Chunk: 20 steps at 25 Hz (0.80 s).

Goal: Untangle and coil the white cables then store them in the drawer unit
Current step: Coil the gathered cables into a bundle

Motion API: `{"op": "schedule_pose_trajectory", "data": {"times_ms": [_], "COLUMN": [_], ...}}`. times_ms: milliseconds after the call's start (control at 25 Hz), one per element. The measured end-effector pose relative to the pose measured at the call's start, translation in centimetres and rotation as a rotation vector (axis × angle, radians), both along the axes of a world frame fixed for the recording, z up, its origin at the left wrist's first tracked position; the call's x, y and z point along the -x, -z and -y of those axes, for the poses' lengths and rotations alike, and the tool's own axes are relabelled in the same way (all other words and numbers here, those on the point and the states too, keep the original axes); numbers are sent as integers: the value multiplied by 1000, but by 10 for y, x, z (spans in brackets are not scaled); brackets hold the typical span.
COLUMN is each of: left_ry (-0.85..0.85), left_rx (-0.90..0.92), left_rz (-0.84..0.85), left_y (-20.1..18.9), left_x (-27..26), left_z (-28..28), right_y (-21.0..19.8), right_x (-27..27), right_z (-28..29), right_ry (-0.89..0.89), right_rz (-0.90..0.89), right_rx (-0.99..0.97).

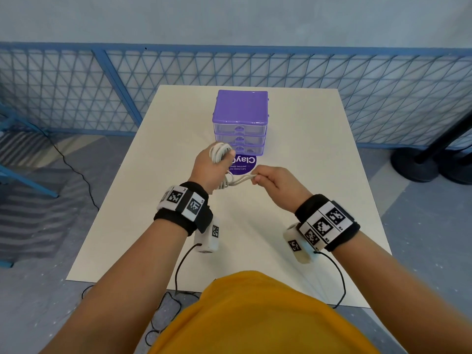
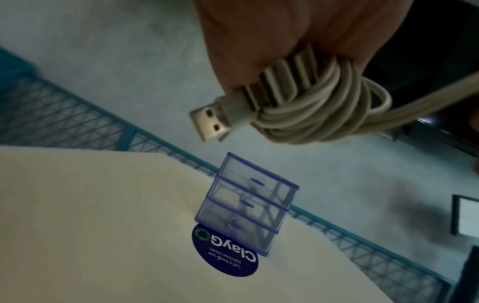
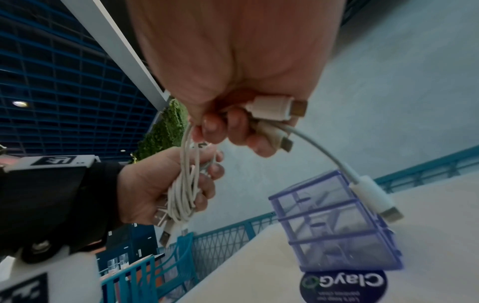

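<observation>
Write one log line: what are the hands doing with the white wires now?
left hand: grips coiled white cables | right hand: pinches cable ends | drawer unit: all drawers closed | stage: coiling

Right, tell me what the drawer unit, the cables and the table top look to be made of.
Drawer unit: plastic by the look, glossy purple frame with see-through drawers; its lid shows glare.
White cables: likely rubbery plastic sheath, matte and bending in loops; the USB plug has a shiny metal shell.
Table: smooth matte off-white top, perhaps laminate; I cannot tell for certain.
</observation>
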<state>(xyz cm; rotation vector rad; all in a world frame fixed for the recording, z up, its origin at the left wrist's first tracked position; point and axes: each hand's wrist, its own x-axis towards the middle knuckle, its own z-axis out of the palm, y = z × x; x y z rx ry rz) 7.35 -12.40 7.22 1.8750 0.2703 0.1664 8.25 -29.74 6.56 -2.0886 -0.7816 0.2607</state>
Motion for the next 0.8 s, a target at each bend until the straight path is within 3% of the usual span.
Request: {"op": "schedule_pose_trajectory", "data": {"times_ms": [120, 320, 440, 560, 640, 720, 800], "left_ry": [115, 233, 367, 536, 584, 534, 413], "left_rx": [-77, 34, 128, 335, 344, 304, 392], "left_rz": [-44, -107, -101, -151, -181, -226, -252], "left_y": [0, 4, 13, 13, 11, 7, 5], "left_x": [2, 7, 9, 15, 17, 19, 20], "left_z": [12, 30, 32, 32, 31, 33, 35], "right_y": [-5, -1, -2, -9, -15, -18, -17], "right_x": [-1, 1, 8, 10, 4, -2, -4], "right_z": [-12, -27, -31, -31, -28, -27, -29], "right_ry": [75, 297, 371, 403, 407, 409, 413], "right_rz": [29, 109, 51, -5, -17, -33, -25], "right_rx": [-139, -305, -404, -363, -317, -304, -293]}}
